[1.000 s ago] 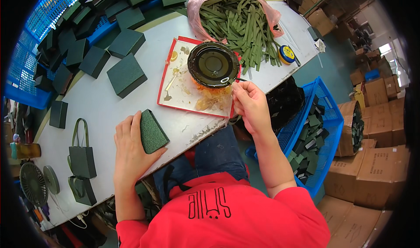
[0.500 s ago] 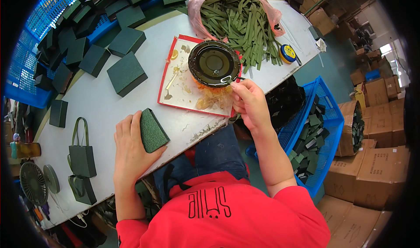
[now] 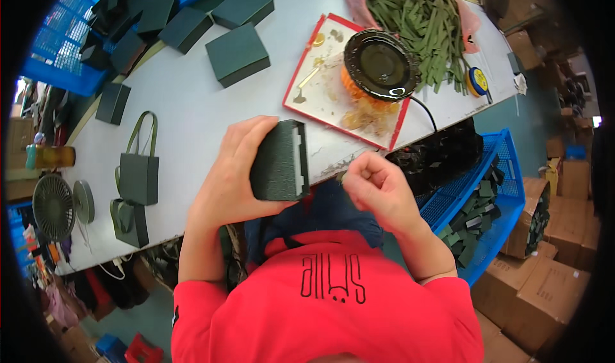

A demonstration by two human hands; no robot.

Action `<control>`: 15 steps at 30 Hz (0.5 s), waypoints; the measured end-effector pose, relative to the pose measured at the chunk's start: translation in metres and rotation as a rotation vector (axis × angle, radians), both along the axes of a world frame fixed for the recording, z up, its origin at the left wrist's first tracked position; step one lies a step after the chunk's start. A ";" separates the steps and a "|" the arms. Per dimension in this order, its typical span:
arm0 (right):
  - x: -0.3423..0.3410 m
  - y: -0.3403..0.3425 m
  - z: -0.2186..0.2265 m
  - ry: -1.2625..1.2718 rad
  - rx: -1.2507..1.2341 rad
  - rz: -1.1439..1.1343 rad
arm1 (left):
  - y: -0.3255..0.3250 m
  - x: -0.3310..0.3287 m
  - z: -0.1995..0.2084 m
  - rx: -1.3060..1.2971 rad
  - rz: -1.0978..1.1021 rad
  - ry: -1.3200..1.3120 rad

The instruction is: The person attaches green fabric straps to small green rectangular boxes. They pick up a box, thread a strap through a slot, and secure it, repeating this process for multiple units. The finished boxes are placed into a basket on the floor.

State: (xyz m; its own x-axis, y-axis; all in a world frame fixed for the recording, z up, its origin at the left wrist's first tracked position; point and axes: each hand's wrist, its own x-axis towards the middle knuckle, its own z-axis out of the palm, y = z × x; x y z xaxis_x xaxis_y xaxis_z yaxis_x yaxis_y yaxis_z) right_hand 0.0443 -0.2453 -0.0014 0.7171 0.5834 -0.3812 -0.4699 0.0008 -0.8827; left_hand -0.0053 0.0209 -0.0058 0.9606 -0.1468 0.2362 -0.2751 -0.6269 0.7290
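Observation:
My left hand (image 3: 234, 171) is closed around a small dark green box (image 3: 274, 161), its thumb along the near edge and its fingers on the far side. The box is tilted up near the table's front edge, and a pale strip shows along its right side. To the right of it, apart from the box, my right hand (image 3: 378, 187) is pinched. A tiny dark bit shows at its fingertips, too small to name. Beyond that hand, a round black pan (image 3: 381, 65) of glossy liquid stands on a white board with a red rim (image 3: 311, 110).
Green strips (image 3: 416, 17) spill from a pink bag behind the pan. Dark green boxes (image 3: 237, 54) lie at the far left. Two small green handled bags (image 3: 139, 178) stand near a fan (image 3: 54, 206). A blue crate (image 3: 506, 190) and cartons (image 3: 538, 299) are at right.
My right hand has drawn back from the pan toward me. My left hand has lifted and turned the box, which stood on the table. The whole view has shifted.

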 end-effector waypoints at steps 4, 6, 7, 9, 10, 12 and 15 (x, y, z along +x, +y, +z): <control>-0.007 0.018 -0.001 0.171 0.045 0.126 | -0.003 -0.001 0.000 -0.021 -0.054 -0.013; -0.007 0.022 -0.004 0.137 0.049 0.140 | -0.004 0.001 0.002 -0.022 -0.083 -0.022; -0.007 0.023 -0.004 0.119 0.051 0.145 | -0.004 0.001 0.002 -0.022 -0.091 -0.017; -0.004 0.024 -0.004 0.091 -0.002 0.182 | -0.005 0.000 0.002 -0.021 -0.102 -0.005; -0.002 0.024 -0.003 0.078 -0.029 0.201 | -0.005 0.001 0.003 -0.026 -0.111 -0.010; -0.001 0.024 -0.002 0.080 -0.039 0.216 | -0.004 0.002 0.004 -0.037 -0.129 -0.019; 0.000 0.023 -0.004 0.098 -0.012 0.223 | -0.005 0.003 0.004 -0.061 -0.145 -0.027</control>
